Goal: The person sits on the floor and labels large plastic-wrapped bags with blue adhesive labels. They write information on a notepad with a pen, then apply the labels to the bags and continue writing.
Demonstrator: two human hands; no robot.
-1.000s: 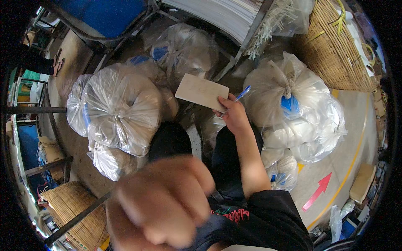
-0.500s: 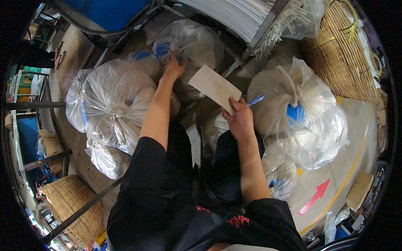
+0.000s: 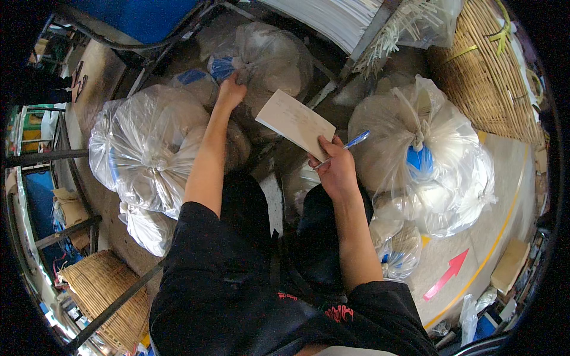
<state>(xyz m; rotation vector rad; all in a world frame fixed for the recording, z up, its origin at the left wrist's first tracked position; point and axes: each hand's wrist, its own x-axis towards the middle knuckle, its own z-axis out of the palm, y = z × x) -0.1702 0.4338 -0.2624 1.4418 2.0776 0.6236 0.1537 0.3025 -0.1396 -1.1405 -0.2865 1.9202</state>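
- Right hand [image 3: 339,169]: fingers closed on 1 cream rectangular paper pad [image 3: 291,121] and 1 slim blue pen [image 3: 357,139].
- Left hand [image 3: 233,92]: left of the pad, fingers curled at 1 translucent knotted plastic bag [image 3: 274,56]; whether they grip it, I cannot tell.
- Right of the pad: 1 bulging clear plastic sack [image 3: 389,136].

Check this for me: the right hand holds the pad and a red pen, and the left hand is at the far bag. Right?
Not quite: the pen is blue, not red, as the head view shows. The right hand does hold it with the pad, and the left hand is at the far bag.
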